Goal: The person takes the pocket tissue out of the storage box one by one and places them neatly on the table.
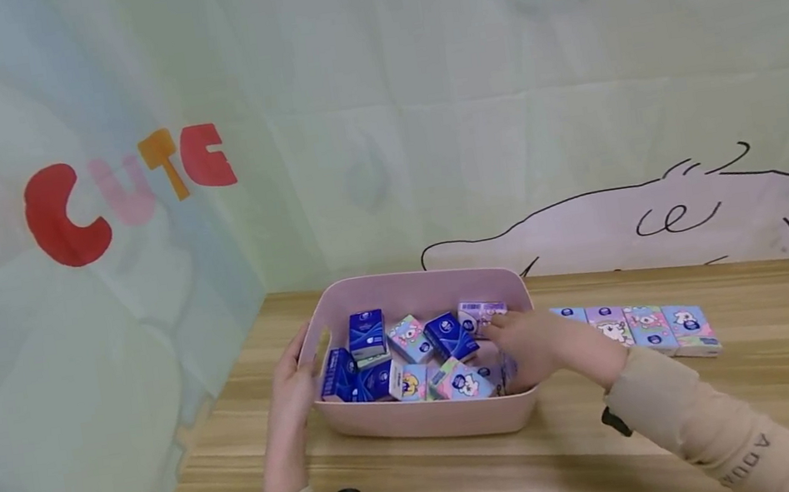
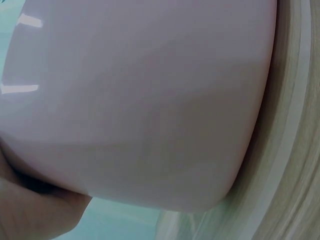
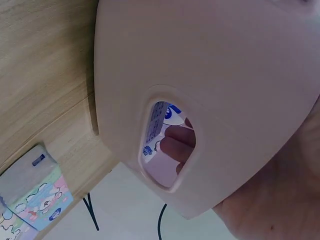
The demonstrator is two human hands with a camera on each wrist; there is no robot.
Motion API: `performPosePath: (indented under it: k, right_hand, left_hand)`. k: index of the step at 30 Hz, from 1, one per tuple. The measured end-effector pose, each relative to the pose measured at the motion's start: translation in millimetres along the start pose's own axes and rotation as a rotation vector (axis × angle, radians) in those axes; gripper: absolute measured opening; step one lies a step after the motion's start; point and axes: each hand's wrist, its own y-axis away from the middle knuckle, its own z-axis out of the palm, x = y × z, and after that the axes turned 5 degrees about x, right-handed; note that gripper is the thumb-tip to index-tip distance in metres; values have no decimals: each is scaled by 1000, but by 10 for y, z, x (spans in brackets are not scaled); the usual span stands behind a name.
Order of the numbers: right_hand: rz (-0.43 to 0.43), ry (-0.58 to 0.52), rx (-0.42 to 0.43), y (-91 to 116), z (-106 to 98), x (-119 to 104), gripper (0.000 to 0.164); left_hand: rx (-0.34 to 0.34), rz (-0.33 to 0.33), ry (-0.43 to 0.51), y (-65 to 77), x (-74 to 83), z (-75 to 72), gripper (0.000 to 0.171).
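A pink plastic basket (image 1: 434, 421) stands on the wooden table, with blue tissue packs (image 1: 366, 334) and pastel cartoon tissue packs (image 1: 410, 338) lying loosely in it. My left hand (image 1: 291, 386) holds the basket's left end beside the handle opening. In the left wrist view it lies against the smooth outer wall. Over the right rim, my right hand (image 1: 530, 345) reaches inside, its fingertips at a purple tissue pack (image 1: 478, 314). Through the handle hole, bent fingers (image 3: 177, 145) show against this pack; I cannot tell whether they pinch it. The thumb is hidden.
Right of the basket, a row of several cartoon tissue packs (image 1: 648, 325) lies on the wooden table (image 1: 784, 376). A pale printed cloth (image 1: 379, 139) hangs behind the table and along its left side, with coloured letters on the left part.
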Motion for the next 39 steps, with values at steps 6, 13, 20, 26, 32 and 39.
performPosePath:
  k: [6,13,20,26,32,39]
  right_hand:
    - [28,120,-38,-67,36,-55,69]
    - [88,204,-66,-138,73,-92,69]
    - [80,287,-3,-153,118,-91,58]
    - [64,267,35,-127,121,-75,60]
    - [52,196,37,-125,105,-20,58]
    - [34,101,64,-81,78,-13,64]
  left_hand:
    - [6,16,-10,15,-13,-22,53]
    - [9,8,-4,14,-21,-41,51]
    - [8,18,-7,8,-12,-41,51]
    - [5,19,-13,0,1,-35,51]
    - [11,31,-15,-27,9,-11,52]
    - [8,17,-17,-12,0,-12,53]
